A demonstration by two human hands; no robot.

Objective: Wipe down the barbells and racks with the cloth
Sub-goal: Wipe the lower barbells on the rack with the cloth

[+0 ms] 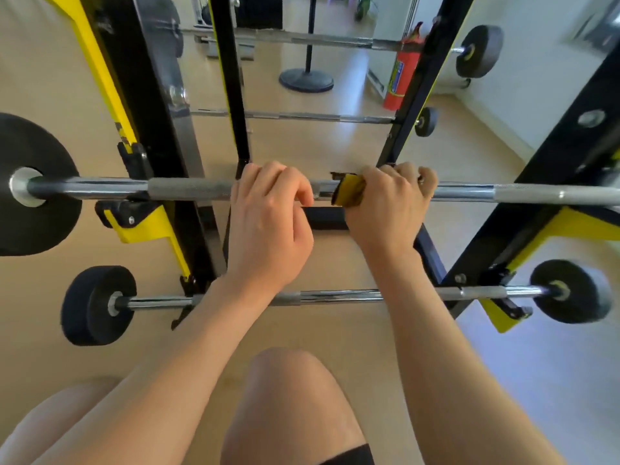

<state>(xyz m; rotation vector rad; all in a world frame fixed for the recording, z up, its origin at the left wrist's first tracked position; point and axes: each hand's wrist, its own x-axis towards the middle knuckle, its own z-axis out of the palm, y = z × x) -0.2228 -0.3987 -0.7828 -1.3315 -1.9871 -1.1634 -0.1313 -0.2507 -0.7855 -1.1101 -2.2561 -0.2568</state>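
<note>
Right hand (392,203) — cloth (349,193) around barbell (188,189)

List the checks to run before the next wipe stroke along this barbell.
1. The cloth is wrapped on the barbell: ok.
2. The right hand grips the cloth against the bar: ok.
3. The left hand steadies the bar: cannot tell. Its fingers curl over the bar, but the grip is hidden.
4. The bar sits on the rack hook: ok.
5. Bare bar runs rightward to the rack upright: ok.
</note>
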